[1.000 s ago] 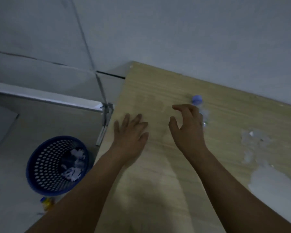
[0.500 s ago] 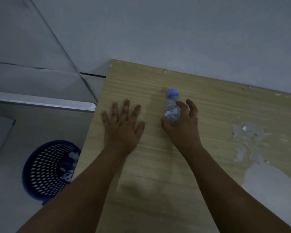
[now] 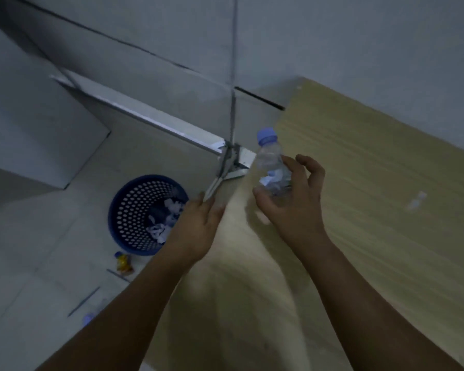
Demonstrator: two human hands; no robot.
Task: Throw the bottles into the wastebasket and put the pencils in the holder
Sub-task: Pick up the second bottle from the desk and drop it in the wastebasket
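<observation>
One clear plastic bottle with a pale blue screw cap sits at the centre of the frame, held upright and tilted slightly, above the left edge of the light wood-grain tabletop. Its crumpled white label carries no legible writing. The right hand is clamped on the bottle's lower body, thumb on the left side and fingers curled round the right. The left hand is flat and empty, fingers together, at the table's left edge. One round blue perforated plastic wastebasket stands on the floor at centre left, holding crumpled white scraps. One small yellow object with a blue cap lies just below the basket; its markings are too blurred to read.
</observation>
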